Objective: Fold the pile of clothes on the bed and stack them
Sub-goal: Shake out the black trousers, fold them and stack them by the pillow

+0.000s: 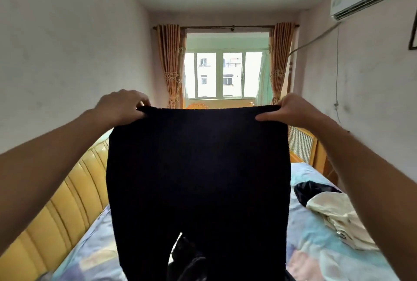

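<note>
Forearms reach in from both lower corners, bare, converging on a pair of black trousers (198,179) held up in the air between camera and window (222,73). Left hand (121,106) pinches the left end of the waistband, fingers curled over the top edge, thumb in front. Right hand (291,109) grips the right end the same way, thumb lying flat across the cloth. Waistband stretched level and taut between them, both hands about equally far from the camera.

Trousers hang straight down from the fingers; long axis vertical, legs parting near the bottom of view, cuffs out of frame. Garment is above the bed (316,253), not resting on it as far as visible.

On the patterned sheet to the right: a crumpled cream garment (336,217), a dark one (316,190) just behind it, touching. More dark fabric (191,262) shows through the leg gap. Yellow padded headboard (67,201) runs along the left.

Judgement: early in the task, no folded stack seen. Next move likely brings the two hands together, leg on leg, along that vertical axis
</note>
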